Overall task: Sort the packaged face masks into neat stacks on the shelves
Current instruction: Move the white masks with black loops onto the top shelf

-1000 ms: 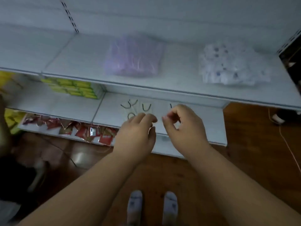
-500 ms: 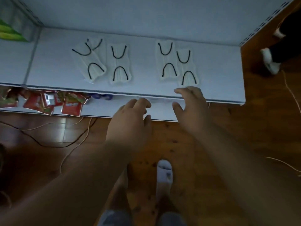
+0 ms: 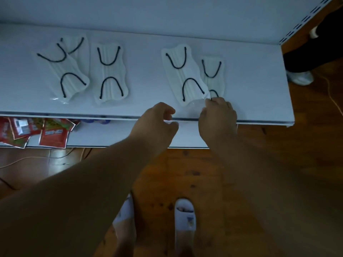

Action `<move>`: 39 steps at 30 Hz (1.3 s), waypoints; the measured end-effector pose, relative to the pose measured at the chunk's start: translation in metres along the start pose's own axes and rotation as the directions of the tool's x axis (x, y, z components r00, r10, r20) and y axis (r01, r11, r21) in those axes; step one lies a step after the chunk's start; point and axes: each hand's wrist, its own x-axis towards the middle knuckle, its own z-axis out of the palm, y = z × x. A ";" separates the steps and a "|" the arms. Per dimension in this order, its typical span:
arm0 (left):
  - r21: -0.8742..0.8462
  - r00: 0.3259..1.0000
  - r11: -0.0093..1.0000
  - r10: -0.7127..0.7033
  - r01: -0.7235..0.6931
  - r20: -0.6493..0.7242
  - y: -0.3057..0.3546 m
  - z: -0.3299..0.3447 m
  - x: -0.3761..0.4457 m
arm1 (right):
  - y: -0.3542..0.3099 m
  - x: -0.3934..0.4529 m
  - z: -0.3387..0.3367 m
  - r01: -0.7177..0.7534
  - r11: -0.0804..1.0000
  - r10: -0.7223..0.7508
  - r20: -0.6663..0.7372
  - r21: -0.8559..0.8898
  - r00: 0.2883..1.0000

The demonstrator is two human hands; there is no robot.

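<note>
A white metal shelf [image 3: 141, 106] carries packaged white face masks with black ear loops, each sealed in a clear plastic sleeve, lying flat in two groups. On the left, a tilted packet [image 3: 64, 71] lies over another mask beneath it, and an upright packet [image 3: 111, 72] sits just beside them. Well apart to the right, a slanted packet [image 3: 183, 75] overlaps the left edge of the rightmost packet [image 3: 213, 75]. The right hand [image 3: 218, 117] has its fingertips curled together on the clear plastic at the near ends of these two right packets; which of the two it pinches cannot be told. The left hand [image 3: 156, 125] hangs over the shelf's front edge, fingers loosely curled, holding nothing. On the lower white shelf [image 3: 115, 136] below lie scattered red foil sachets [image 3: 53, 136] at the left.
</note>
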 end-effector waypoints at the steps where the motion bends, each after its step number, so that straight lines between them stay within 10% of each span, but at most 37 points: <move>1: -0.106 0.998 0.993 -0.050 0.053 0.027 0.006 0.002 0.006 | 0.001 -0.002 -0.002 -0.034 0.992 0.042 -0.059 0.121 0.997; 6: -0.651 0.916 0.650 -0.347 0.390 0.202 0.034 0.006 0.030 | -0.014 -0.029 -0.020 -0.018 0.866 0.092 -0.125 0.500 0.988; 11: -0.757 0.861 0.469 -0.449 0.454 0.239 0.037 0.000 0.044 | -0.030 -0.048 -0.018 0.053 0.815 -0.005 -0.085 0.577 0.996; 18: -0.827 0.883 0.311 -0.208 0.468 0.422 0.025 -0.009 0.039 | -0.045 -0.048 -0.015 0.182 0.781 -0.233 0.007 0.598 0.972; 23: -0.815 0.892 0.424 -0.391 0.393 0.227 0.000 -0.025 0.032 | -0.066 -0.039 -0.022 0.135 0.788 -0.088 -0.107 0.601 0.990; 28: -0.788 0.899 0.492 -0.404 0.370 0.170 -0.028 -0.046 0.018 | -0.092 -0.011 -0.014 -0.272 0.676 0.058 0.318 0.684 0.946; 39: -0.750 0.895 0.647 -0.405 0.137 -0.186 -0.081 -0.110 0.001 | -0.156 -0.021 0.014 -0.248 0.716 0.152 0.202 0.653 0.968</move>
